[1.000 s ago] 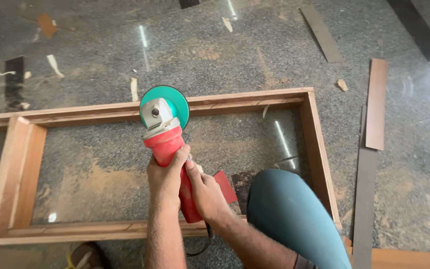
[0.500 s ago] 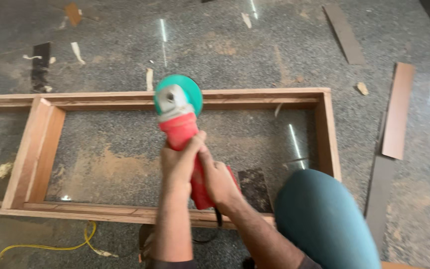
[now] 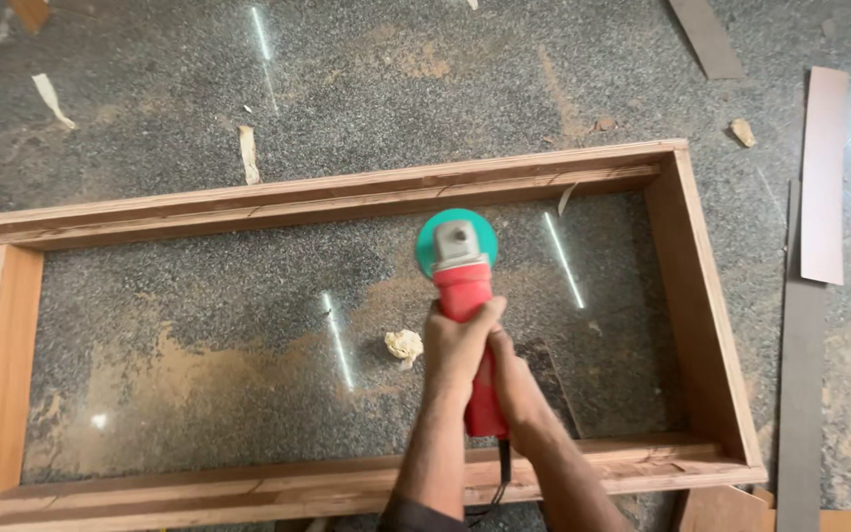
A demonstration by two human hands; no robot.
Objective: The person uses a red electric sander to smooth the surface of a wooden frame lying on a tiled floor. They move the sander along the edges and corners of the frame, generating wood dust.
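I hold a red angle grinder [image 3: 465, 296] with a green disc guard over the middle of a rectangular wooden frame [image 3: 347, 197] lying on a speckled stone floor. My left hand [image 3: 457, 340] wraps the front of the red body. My right hand [image 3: 514, 384] grips the handle behind it. The green disc [image 3: 457, 236] hovers inside the frame, a little short of the far rail. A black cable runs back from the handle across the near rail [image 3: 248, 488].
A small wad of wood shavings [image 3: 404, 345] lies on the floor inside the frame, left of my hands. Sawdust covers the floor inside. Thin wood strips [image 3: 824, 177] lie to the right of the frame, and scraps [image 3: 248, 153] lie beyond the far rail.
The grinder has drawn back from the far rail, where its disc sat before, into the frame's open middle. The view shifted, and my knee and the yellow cable left the picture.
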